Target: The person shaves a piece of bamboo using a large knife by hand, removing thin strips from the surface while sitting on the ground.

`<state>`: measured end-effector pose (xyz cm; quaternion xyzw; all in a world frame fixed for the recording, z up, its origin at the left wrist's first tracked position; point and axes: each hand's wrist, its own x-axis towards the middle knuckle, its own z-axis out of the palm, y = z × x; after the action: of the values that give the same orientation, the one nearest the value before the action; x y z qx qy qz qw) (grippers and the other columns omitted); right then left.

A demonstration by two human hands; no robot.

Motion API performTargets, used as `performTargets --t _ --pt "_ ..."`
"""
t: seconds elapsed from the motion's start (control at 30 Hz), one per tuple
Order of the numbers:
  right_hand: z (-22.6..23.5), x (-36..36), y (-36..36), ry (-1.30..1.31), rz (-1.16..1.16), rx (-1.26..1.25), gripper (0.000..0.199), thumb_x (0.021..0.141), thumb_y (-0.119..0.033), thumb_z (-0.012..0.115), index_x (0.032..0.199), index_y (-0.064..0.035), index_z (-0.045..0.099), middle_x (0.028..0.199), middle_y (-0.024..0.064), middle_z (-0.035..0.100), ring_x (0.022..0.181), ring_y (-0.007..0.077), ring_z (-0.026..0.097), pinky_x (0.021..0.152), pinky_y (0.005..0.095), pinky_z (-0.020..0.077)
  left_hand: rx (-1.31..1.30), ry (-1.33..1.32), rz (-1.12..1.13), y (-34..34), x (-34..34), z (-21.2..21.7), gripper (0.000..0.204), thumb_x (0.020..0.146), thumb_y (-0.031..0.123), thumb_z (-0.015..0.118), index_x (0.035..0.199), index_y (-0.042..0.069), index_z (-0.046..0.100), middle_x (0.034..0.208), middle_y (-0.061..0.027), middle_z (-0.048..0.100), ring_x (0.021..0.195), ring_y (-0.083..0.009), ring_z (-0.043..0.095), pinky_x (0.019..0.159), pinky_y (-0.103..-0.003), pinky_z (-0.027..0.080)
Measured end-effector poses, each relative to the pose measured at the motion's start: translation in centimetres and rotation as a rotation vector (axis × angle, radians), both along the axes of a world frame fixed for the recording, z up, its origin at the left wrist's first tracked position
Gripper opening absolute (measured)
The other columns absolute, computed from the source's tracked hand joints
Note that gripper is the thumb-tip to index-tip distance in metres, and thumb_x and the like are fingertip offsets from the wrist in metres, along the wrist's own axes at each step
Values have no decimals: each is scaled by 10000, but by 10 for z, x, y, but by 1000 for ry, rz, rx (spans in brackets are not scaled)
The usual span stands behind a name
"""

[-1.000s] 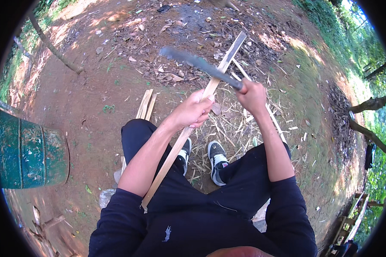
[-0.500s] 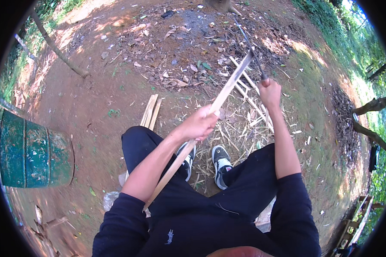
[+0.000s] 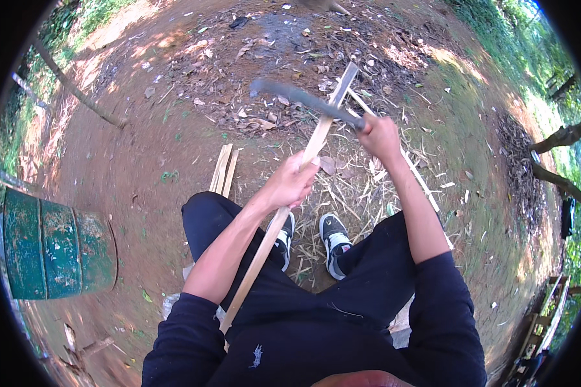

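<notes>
My left hand (image 3: 292, 182) is closed round the middle of a long pale wooden strip (image 3: 257, 266). The strip slants from beside my left hip up and away to the right, and its far end is darkened. My right hand (image 3: 380, 138) grips the handle of a machete (image 3: 303, 99), whose long blade is smeared by motion. That blade points left and crosses over the strip's far part; whether it touches the wood I cannot tell.
Several cut strips (image 3: 225, 169) lie beyond my left knee. More strips (image 3: 421, 179) and shavings (image 3: 342, 197) litter the ground ahead. A green metal drum (image 3: 58, 245) lies at the left, near a thin trunk (image 3: 77, 87). My shoes (image 3: 334, 242) rest among shavings.
The machete has swung from pointing away and upward to lying leftward across the strip. My right hand has come left and slightly nearer. The strip's far end has shifted left.
</notes>
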<state>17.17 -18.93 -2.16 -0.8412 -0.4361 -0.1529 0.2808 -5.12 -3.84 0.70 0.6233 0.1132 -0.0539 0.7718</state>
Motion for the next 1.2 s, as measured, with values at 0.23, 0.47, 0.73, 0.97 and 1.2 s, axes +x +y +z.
performTargets --t 0.23,0.47,0.73,0.97,1.2 --pt "7 -31 12 -145 140 -73 73 740 -118 600 678 -96 568 513 74 576 470 244 612 496 402 525 -44 -4 -12 18 -7 0 235 1052 321 435 966 110 377 608 65 317 379 -21 300 295 -203 274" --pt "-3 4 6 85 -51 89 105 791 -127 613 728 -43 615 570 162 604 552 367 632 543 451 511 6 -68 13 26 -7 17 197 1054 294 432 1006 108 392 606 63 336 366 -17 298 286 -195 264" --pt "3 -12 8 -260 165 6 93 756 -106 603 689 -84 544 542 115 575 480 281 605 516 432 522 -55 11 -26 13 -8 22 207 1053 312 437 1008 117 385 609 69 323 369 -13 289 289 -189 258" --pt "-1 -11 16 -197 50 64 78 750 -104 598 702 -75 544 570 94 593 509 278 618 492 412 498 -62 -42 38 30 -11 22 202 1049 301 448 991 122 375 601 63 324 361 -14 282 284 -186 244" --pt "2 -7 20 -309 316 191 157 778 -66 574 635 -105 521 527 28 562 397 151 523 370 328 422 -54 -14 -37 14 -13 30 193 1054 296 434 985 127 368 610 58 331 362 -16 290 286 -190 247"
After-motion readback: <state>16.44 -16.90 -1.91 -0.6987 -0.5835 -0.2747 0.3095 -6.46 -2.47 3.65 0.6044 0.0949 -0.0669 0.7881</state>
